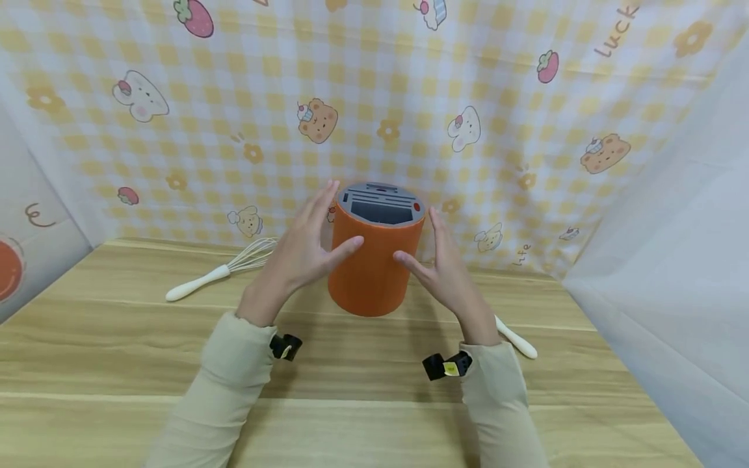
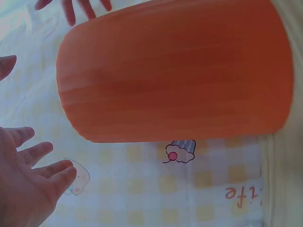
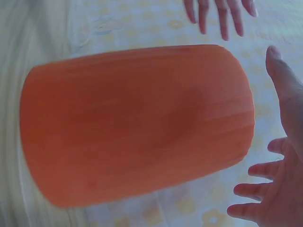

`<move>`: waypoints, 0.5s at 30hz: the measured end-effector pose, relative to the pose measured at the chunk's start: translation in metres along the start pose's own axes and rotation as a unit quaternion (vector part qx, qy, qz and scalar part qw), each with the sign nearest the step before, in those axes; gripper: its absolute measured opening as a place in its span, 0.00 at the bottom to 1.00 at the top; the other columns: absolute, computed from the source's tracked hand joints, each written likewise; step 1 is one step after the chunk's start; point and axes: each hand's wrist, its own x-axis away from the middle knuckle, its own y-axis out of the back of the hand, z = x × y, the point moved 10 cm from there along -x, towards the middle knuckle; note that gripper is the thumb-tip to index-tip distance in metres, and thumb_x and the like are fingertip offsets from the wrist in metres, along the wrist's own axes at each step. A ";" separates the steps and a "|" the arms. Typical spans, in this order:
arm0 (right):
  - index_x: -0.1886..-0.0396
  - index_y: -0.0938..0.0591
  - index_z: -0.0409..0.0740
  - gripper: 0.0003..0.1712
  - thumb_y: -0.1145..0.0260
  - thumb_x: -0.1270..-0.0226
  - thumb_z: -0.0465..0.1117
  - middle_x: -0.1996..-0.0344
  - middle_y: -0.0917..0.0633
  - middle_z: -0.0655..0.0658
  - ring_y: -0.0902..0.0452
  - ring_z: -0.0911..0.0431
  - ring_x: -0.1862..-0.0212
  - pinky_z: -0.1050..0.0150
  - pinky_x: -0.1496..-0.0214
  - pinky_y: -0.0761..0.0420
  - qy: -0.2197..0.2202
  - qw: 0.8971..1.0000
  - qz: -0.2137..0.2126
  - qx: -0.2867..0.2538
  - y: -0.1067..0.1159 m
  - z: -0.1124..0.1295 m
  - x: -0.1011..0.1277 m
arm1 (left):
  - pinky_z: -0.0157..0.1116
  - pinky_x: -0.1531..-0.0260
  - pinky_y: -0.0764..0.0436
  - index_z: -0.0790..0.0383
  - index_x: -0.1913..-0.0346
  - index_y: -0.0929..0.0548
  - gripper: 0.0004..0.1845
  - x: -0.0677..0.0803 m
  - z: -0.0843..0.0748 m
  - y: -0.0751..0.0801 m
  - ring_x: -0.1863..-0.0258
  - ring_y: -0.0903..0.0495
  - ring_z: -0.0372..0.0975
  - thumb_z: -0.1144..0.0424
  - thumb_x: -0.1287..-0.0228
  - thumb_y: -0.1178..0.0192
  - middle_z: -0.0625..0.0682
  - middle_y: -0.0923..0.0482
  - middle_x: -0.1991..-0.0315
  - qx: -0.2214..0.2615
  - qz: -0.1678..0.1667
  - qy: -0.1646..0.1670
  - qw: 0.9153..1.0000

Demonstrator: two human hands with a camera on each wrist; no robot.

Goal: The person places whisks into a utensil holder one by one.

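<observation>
An orange cylindrical knife block point(image 1: 372, 273) stands upright near the back of the table, its grey top point(image 1: 383, 203) cut with several slots. My left hand point(image 1: 304, 237) is at its left side, fingers spread and thumb across its front in the head view. On the opposite side is my right hand point(image 1: 447, 266), fingers likewise extended. In the left wrist view a gap shows between the left hand point(image 2: 33, 179) and the orange wall point(image 2: 175, 75). The right wrist view shows the right hand point(image 3: 284, 189) beside the block's top end, also apart from it.
A whisk point(image 1: 225, 270) with a white handle lies on the wooden table point(image 1: 328, 416) at left, partly behind my left hand. Another white handle point(image 1: 516, 338) shows past my right wrist, its other end hidden. A yellow checked cloth point(image 1: 380, 78) hangs behind the block.
</observation>
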 end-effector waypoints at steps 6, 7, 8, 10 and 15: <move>0.25 0.59 0.54 0.55 0.42 0.43 0.68 0.26 0.54 0.45 0.57 0.47 0.26 0.41 0.30 0.46 -0.051 0.995 -0.032 -0.074 -0.002 -0.007 -0.008 | 0.56 0.34 0.43 0.40 0.27 0.56 0.47 -0.009 0.016 -0.004 0.28 0.51 0.44 0.36 0.45 0.44 0.46 0.54 0.26 0.063 -0.027 0.030 0.997; 0.25 0.59 0.55 0.55 0.42 0.43 0.68 0.26 0.53 0.46 0.56 0.47 0.26 0.42 0.30 0.46 -0.052 0.994 -0.038 -0.086 -0.003 -0.008 -0.009 | 0.57 0.34 0.43 0.40 0.27 0.56 0.47 -0.010 0.019 -0.007 0.28 0.50 0.45 0.36 0.45 0.43 0.47 0.53 0.26 0.072 -0.029 0.035 0.996; 0.25 0.58 0.54 0.55 0.41 0.43 0.68 0.26 0.53 0.46 0.55 0.47 0.27 0.42 0.30 0.45 -0.052 0.993 -0.042 -0.095 -0.004 -0.008 -0.010 | 0.57 0.34 0.43 0.39 0.27 0.56 0.47 -0.011 0.022 -0.009 0.28 0.50 0.45 0.36 0.45 0.43 0.47 0.53 0.26 0.081 -0.030 0.042 0.995; 0.25 0.58 0.53 0.54 0.41 0.42 0.67 0.26 0.53 0.47 0.54 0.46 0.27 0.45 0.29 0.45 -0.050 0.991 -0.049 -0.110 -0.006 -0.010 -0.012 | 0.58 0.35 0.43 0.39 0.27 0.55 0.47 -0.012 0.029 -0.014 0.28 0.49 0.45 0.35 0.46 0.44 0.48 0.53 0.26 0.099 -0.028 0.061 0.993; 0.25 0.58 0.50 0.50 0.41 0.37 0.59 0.26 0.54 0.48 0.53 0.47 0.27 0.49 0.28 0.45 -0.038 0.985 -0.049 -0.160 -0.015 -0.013 -0.016 | 0.53 0.34 0.39 0.41 0.27 0.55 0.45 -0.013 0.043 -0.026 0.30 0.44 0.47 0.35 0.43 0.47 0.52 0.48 0.28 0.166 -0.018 0.099 0.981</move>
